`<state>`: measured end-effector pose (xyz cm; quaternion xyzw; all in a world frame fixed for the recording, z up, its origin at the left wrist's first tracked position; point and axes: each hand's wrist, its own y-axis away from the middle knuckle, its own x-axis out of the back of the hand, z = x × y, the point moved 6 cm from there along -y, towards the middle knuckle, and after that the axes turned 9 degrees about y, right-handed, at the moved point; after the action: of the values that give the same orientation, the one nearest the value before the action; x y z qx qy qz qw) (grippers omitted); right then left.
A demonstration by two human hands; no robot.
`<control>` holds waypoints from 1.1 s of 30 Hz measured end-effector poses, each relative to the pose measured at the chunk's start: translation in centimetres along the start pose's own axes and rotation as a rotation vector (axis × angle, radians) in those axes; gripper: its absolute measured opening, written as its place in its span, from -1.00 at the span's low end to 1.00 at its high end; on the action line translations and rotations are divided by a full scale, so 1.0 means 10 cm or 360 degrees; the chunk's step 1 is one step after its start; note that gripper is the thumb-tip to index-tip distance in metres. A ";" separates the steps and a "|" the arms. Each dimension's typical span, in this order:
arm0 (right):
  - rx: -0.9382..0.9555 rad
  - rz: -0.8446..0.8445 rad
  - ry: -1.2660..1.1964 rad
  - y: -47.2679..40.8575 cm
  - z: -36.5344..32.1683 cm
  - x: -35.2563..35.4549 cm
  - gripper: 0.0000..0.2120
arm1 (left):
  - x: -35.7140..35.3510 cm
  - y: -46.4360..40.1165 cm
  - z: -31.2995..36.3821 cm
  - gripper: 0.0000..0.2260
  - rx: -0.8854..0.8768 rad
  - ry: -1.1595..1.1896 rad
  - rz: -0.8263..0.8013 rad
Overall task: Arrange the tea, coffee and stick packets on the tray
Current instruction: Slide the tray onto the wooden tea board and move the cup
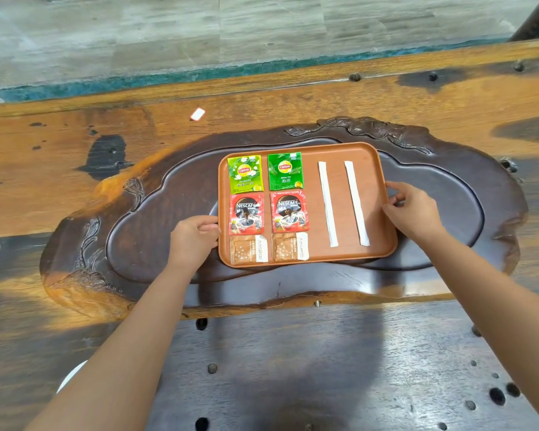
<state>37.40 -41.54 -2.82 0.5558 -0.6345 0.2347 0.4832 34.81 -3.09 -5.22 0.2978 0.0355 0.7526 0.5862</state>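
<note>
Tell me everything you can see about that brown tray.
The tray is a flat, rounded rectangle, reddish-brown with a low raised rim, maybe wood or plastic. It rests on a dark carved wooden slab. Lying flat inside are two green tea packets at the far left, two red coffee packets below them, two brown sachets nearest the person, and two white stick packets on the right. The left hand grips its left edge, the right hand its right edge.

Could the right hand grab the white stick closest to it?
Probably yes. The right hand grips the tray edge beside that stick packet, and nothing lies between them; it would just have to release the tray.
</note>
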 end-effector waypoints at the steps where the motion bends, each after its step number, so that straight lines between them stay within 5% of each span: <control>1: -0.0049 -0.0076 -0.0042 -0.01 0.02 0.00 -0.59 | 0.00 0.01 -0.03 -0.81 0.0085 0.0098 -0.0028; 4: -0.0171 -0.0235 -0.0083 0.03 0.04 0.06 -0.60 | 0.02 0.11 0.00 -0.77 0.0233 0.0257 -0.0171; 8: -0.0085 0.0006 0.0117 0.38 -0.14 0.24 -0.67 | 0.23 0.44 0.06 -0.79 0.0175 0.0201 -0.0188; 11: 0.0172 0.0094 -0.0003 0.88 -0.40 0.05 -0.74 | 0.41 0.78 -0.03 -0.83 0.0004 0.0026 -0.0056; 18: 0.0910 -0.0178 0.0235 2.01 -0.72 -0.96 -0.75 | 0.89 1.83 -0.45 -0.80 -0.0395 -0.0411 0.0567; 25: 0.1526 -0.0376 0.0696 2.41 -0.73 -1.59 -0.59 | 1.61 2.12 -1.22 -0.55 -0.0224 -0.0858 0.0811; 29: 0.1652 -0.0491 0.1044 2.38 -0.65 -1.77 -0.50 | 1.80 2.09 -1.61 -0.42 0.0081 -0.0807 0.0796; 33: 0.1624 -0.0559 0.1140 2.35 -0.58 -1.84 -0.47 | 1.83 2.07 -1.78 -0.63 0.0220 -0.0400 0.0707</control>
<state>16.01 -21.50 -10.81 0.6984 -0.1425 0.5950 0.3714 5.77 12.30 -4.03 0.4288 -0.0524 0.8157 0.3847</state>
